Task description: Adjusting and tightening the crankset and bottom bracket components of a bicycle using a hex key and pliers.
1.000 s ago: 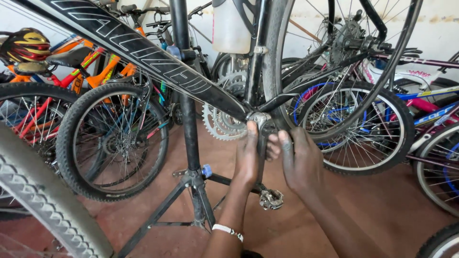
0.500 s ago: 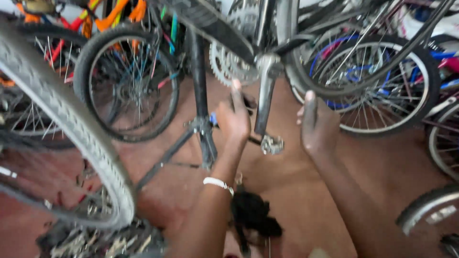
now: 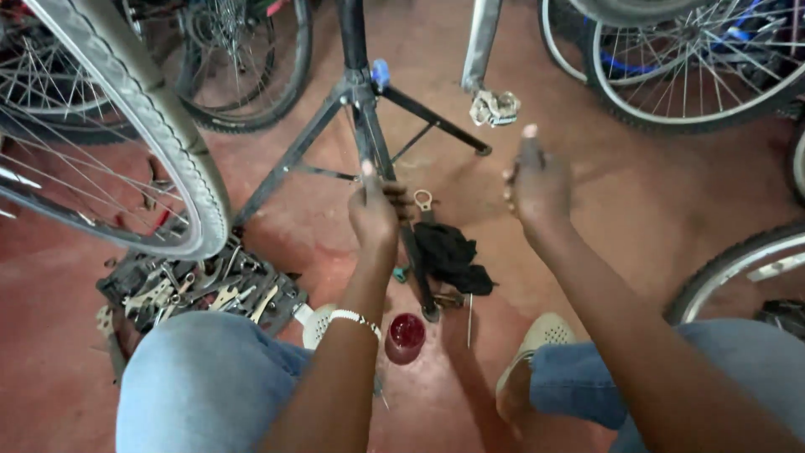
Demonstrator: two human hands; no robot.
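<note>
My left hand (image 3: 375, 211) hovers above the floor in front of the black tripod repair stand (image 3: 362, 94), fingers curled into a loose fist with the thumb up; nothing shows in it. Further right, my right hand (image 3: 537, 182) is raised at the same height, fingers curled and thumb up, with nothing visible in it either. Above and between the hands a silver pedal (image 3: 495, 107) hangs on a grey crank arm (image 3: 484, 38). Below the hands a black rag (image 3: 450, 254) lies on the floor beside a ring-ended wrench (image 3: 422, 201).
A large bicycle wheel (image 3: 159, 117) fills the left. Under it lies a tray of several hand tools (image 3: 201, 289). A small red cup (image 3: 405, 337) stands between my knees, near my beige shoe (image 3: 537, 346). More wheels crowd the top right (image 3: 696, 75) and right edge (image 3: 738, 260).
My view has tilted down from the bicycle frame to the floor. Both hands have come off the crank area and lowered toward me, and their fingers have curled in.
</note>
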